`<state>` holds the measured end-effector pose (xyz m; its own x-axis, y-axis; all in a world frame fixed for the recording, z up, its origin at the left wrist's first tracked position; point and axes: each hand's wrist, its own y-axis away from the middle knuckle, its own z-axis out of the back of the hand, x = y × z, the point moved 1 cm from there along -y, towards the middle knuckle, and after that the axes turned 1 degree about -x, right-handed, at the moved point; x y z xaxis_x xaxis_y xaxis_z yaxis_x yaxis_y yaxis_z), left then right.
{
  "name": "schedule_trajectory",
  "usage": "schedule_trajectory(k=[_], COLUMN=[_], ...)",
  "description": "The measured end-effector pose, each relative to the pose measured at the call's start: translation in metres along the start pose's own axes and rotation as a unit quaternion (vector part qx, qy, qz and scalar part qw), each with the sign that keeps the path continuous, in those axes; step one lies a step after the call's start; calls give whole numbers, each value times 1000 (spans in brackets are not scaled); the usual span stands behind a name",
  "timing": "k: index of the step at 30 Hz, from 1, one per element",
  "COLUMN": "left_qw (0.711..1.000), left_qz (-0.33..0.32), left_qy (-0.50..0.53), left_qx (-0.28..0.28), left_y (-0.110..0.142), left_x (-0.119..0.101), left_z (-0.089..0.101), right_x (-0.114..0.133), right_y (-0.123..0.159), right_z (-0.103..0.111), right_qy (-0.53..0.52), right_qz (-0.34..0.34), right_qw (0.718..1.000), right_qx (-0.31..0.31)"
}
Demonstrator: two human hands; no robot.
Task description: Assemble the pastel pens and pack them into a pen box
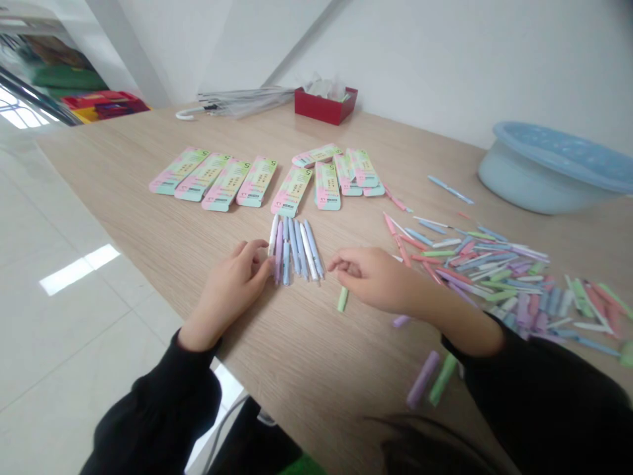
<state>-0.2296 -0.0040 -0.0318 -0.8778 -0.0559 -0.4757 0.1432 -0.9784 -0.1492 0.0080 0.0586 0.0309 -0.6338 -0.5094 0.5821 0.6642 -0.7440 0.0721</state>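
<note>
A side-by-side row of white, purple and blue pens (295,251) lies on the table in front of me. At its left edge is my left hand (231,284), thumb and bent fingers apart, their tips against the outermost pens. My right hand (373,276) hovers just right of the row, its fingers loosely curled and no pen visible in them. Partly beneath that hand lies a short green pen piece (342,299). Above the row are several flat pink, green and blue cartons (291,191), some overlapping.
A large pile of coloured pens and pen parts (504,270) spreads at the right. Behind it stands a light blue basin (524,178). A red box (324,107) and a clear umbrella (242,102) rest by the wall. The table's edge (143,280) runs along the left.
</note>
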Motion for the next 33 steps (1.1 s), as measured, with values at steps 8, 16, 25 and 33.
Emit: schedule_trajectory(k=[8,16,25,33], left_qw=[994,989,992,998], left_qz=[-16,17,50,41], left_qy=[-105,-140,-111,-30], left_qx=[-6,50,44,39], left_y=[11,2,3,0], left_x=[-36,-36,-40,-39], left_z=[-16,-15,-21,-20], right_x=[9,17,14,9], right_y=[-133,-164,-168,-153], right_z=[-20,-37,-37,-35], right_qy=[98,153,157,80], right_qz=[7,-58,-66,-41], right_qw=[995,986,985,996], right_qx=[-18,-10,-3,-22])
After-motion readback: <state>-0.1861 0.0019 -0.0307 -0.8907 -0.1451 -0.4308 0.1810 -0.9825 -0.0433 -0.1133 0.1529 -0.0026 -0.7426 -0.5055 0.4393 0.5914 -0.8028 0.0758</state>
